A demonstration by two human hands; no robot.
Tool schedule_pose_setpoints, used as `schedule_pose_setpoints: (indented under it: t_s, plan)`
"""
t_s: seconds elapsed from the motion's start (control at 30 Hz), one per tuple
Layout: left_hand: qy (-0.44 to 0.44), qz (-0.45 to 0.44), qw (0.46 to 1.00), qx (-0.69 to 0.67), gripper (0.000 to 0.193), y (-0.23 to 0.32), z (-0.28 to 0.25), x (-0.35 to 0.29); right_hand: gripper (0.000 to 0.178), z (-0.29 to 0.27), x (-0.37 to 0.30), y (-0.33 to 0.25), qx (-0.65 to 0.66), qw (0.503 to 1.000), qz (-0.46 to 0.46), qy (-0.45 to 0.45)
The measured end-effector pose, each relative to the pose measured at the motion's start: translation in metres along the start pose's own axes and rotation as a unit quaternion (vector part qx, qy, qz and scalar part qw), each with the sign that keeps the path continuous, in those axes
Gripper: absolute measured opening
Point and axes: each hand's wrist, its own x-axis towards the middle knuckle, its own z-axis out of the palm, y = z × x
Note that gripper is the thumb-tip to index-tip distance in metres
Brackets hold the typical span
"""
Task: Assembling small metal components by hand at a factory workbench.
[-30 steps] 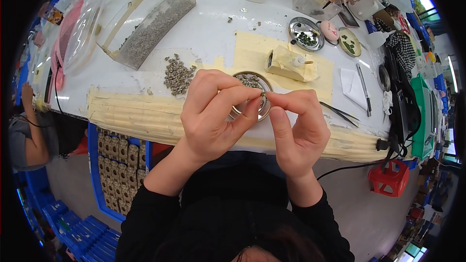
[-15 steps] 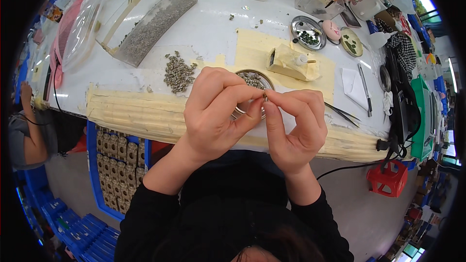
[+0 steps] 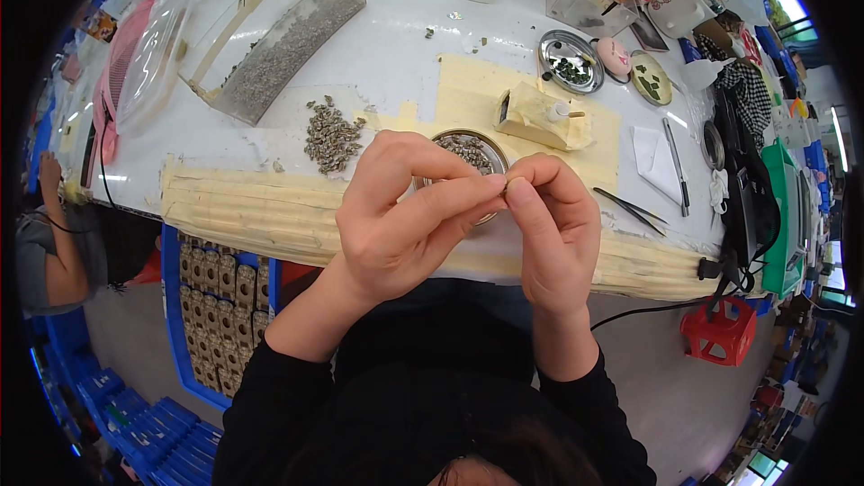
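My left hand [image 3: 396, 216] and my right hand [image 3: 558, 225] meet fingertip to fingertip over the table's front edge. Both are closed in a pinch on one tiny metal part, almost wholly covered by the fingers; its exact kind cannot be made out. Just beyond them, partly behind my left fingers, a round tin [image 3: 499, 160] holds many small grey metal pieces. A loose heap of similar small metal pieces [image 3: 330, 137] lies to the left of the tin. Right of my right hand rest black tweezers [image 3: 630, 209].
A clear bin of grey pieces [image 3: 292, 49] stands far left. A tape-wrapped block [image 3: 544, 117] sits beyond my right hand, near a metal dish of dark green bits [image 3: 594, 81]. A pen [image 3: 675, 166] lies right. Below left is a blue crate [image 3: 171, 306]; another person's arm [image 3: 63, 252] shows far left.
Both hands have shifted slightly right and the fingertips have closed further over the tiny part, hiding it. More of the tin shows. My right hand has turned more upright.
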Motion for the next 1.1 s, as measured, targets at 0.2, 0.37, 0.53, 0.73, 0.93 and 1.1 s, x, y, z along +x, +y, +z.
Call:
schedule_pose_setpoints:
  t_s: [0.2, 0.37, 0.53, 0.73, 0.93, 1.1]
  plan:
    - [0.001, -0.005, 1.0, -0.009, 0.024, -0.001, 0.0, 0.001, 0.007, 0.0, 0.0, 0.0, 0.012, 1.0, 0.001, -0.003]
    - [-0.009, -0.014, 1.0, -0.024, 0.024, -0.002, 0.0, 0.002, 0.007, -0.002, 0.001, 0.001, -0.002, 1.0, 0.002, -0.006]
    - [0.014, 0.012, 1.0, 0.021, 0.027, -0.002, 0.004, 0.002, 0.007, -0.003, 0.001, 0.004, -0.144, 0.987, -0.055, 0.033]
    - [0.031, 0.03, 0.997, 0.07, 0.027, -0.001, 0.008, 0.0, 0.009, -0.007, 0.0, 0.008, -0.31, 0.933, -0.183, 0.016]
    - [0.027, 0.033, 0.997, 0.071, 0.026, -0.004, 0.009, -0.001, 0.011, -0.007, 0.0, 0.009, -0.348, 0.909, -0.226, 0.026]
    - [0.027, 0.016, 0.998, 0.063, 0.025, -0.005, 0.009, 0.0, 0.025, -0.004, 0.004, 0.008, -0.449, 0.819, -0.352, 0.052]
